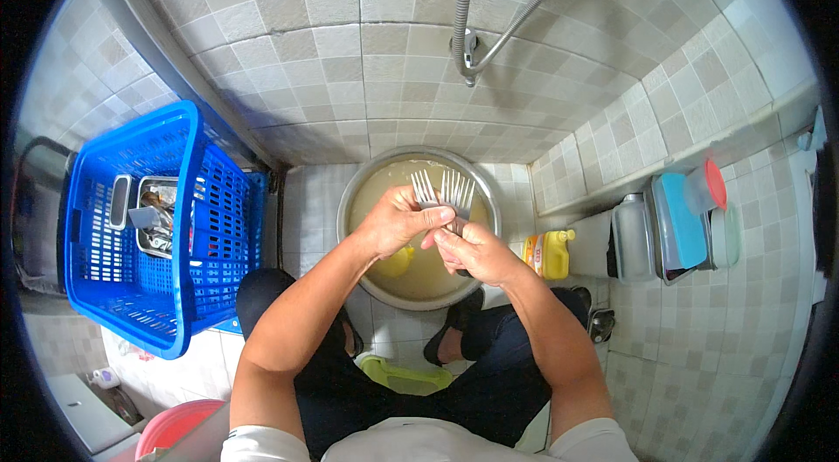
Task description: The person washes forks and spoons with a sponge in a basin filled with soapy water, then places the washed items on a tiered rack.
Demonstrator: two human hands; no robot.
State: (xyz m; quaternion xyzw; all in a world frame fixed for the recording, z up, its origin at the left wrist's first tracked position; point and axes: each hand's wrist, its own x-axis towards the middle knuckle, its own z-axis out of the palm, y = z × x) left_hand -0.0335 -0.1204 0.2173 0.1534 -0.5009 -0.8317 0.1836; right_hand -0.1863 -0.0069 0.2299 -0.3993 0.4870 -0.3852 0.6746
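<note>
Two metal forks (457, 192), tines pointing away from me, are held close together above a round metal basin (343, 200). My left hand (401, 221) pinches them around the necks, its thumb lying across. Lower down, my right hand (477, 253) is closed around the handles, which its fingers mostly hide. Cloudy water (373, 190) fills much of the basin. A yellow object (397, 262), perhaps a sponge or scoop, shows in the water beneath my left wrist; its exact kind is unclear.
A blue plastic basket (187, 219) at left holds a metal tray (147, 245) of cutlery. Right of the basin stands a yellow detergent bottle (556, 254). Stacked food containers (682, 219) sit farther right. A metal shower hose (463, 9) hangs on the tiled wall. Between my feet is a green plastic item (406, 375).
</note>
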